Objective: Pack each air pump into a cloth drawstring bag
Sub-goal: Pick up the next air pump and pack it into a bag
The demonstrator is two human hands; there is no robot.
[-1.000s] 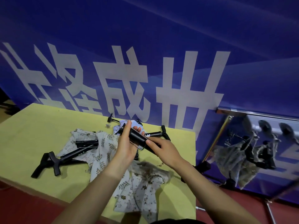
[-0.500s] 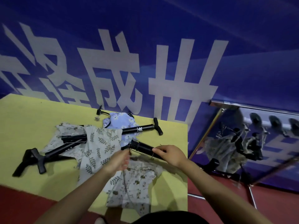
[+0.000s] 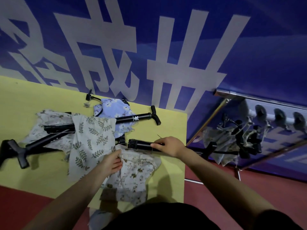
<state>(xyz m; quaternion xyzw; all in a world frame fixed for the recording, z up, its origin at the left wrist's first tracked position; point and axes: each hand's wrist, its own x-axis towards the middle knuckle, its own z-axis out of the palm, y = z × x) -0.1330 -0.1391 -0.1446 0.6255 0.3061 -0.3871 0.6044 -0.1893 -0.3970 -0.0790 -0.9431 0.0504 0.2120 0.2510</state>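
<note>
Nearest the camera, the animal-print bag lies on the yellow table, its lower end hanging over the front edge. The left hand pinches the cloth at the bag's upper edge, fingers curled into the fabric. Whether that edge is the open mouth cannot be told from here.

Just beyond, the right hand grips a black pump around its barrel. The pump lies nearly level, its free end pointing left, close above the bag's upper edge.

Step in hand, by judgement: getting this pump into the bag. To do it well, the left hand should lift one layer only, so the mouth gapes toward the pump. The right hand should then feed the pump in end first, along the bag's length. The cloth is limp and likely to bunch, and a drawstring could snag.

The pump looks slim, matte black and rigid, with a bulkier clump of parts at its free end.

Farther back, a leaf-print bag lies flat, overlapping other black pumps at the left. Beyond it, a blue flowered bag lies with another pump crossing it, T-handle pointing right.
</note>
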